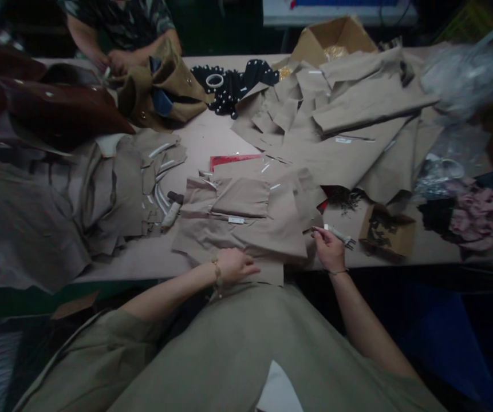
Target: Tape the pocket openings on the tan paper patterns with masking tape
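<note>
My left hand (234,266) lies on the front edge of a taupe cut fabric piece (246,246), fingers stretched out and palm down. The piece has white marks, a small white label (236,220) and a pocket-like flap (241,197). To its right, my right hand (330,250) is closed in a pinch beside the fabric's edge. Whatever sits between thumb and forefinger is small and dark, too small to name. Just behind that hand lies a pale-handled tool with dark prongs (339,236). A red flat thing (233,160) shows partly under the fabric stack.
More taupe pieces are heaped at left (117,194) and back right (358,143). A small carton (387,233) with dark bits stands right, near a pink ruffled cloth (482,217). Across the table (205,134), a person's hands (121,62) are by a tan bag (160,91).
</note>
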Action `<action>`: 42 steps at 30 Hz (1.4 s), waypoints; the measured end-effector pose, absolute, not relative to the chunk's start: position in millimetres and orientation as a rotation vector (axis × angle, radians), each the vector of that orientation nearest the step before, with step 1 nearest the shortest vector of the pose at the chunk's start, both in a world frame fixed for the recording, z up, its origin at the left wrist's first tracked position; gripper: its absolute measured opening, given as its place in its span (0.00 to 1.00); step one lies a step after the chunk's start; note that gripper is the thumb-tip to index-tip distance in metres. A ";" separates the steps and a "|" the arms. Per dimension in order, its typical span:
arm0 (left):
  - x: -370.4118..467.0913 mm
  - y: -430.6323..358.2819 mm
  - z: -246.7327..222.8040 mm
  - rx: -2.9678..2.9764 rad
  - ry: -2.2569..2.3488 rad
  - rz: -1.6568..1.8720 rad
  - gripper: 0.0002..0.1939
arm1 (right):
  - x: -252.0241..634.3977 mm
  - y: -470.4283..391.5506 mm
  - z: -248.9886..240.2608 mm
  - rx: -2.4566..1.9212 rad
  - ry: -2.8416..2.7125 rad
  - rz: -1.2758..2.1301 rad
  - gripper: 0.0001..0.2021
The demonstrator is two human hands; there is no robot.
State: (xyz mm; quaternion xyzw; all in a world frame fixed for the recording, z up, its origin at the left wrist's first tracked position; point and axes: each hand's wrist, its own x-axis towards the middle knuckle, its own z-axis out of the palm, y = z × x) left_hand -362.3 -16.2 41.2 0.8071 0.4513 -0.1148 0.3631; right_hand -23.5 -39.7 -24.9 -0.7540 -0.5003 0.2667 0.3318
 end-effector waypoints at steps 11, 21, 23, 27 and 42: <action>-341.8 61.8 -14.4 2.021 1.726 -0.339 0.20 | -54.3 -31.4 -8.2 -1.902 -1.454 0.801 0.24; -309.5 41.9 -25.6 1.820 1.874 -0.324 0.20 | -91.3 -31.3 1.6 -1.721 -1.377 1.000 0.20; -316.8 34.8 -20.0 1.841 1.865 -0.301 0.24 | -99.1 -34.8 1.7 -1.686 -1.438 1.010 0.19; -336.3 -0.2 -3.6 2.123 1.539 -0.075 0.28 | -120.1 -46.2 0.3 -1.605 -1.549 1.096 0.20; -363.9 3.1 -41.2 1.997 1.687 0.455 0.07 | -159.9 9.1 -13.1 -1.608 -2.139 0.908 0.22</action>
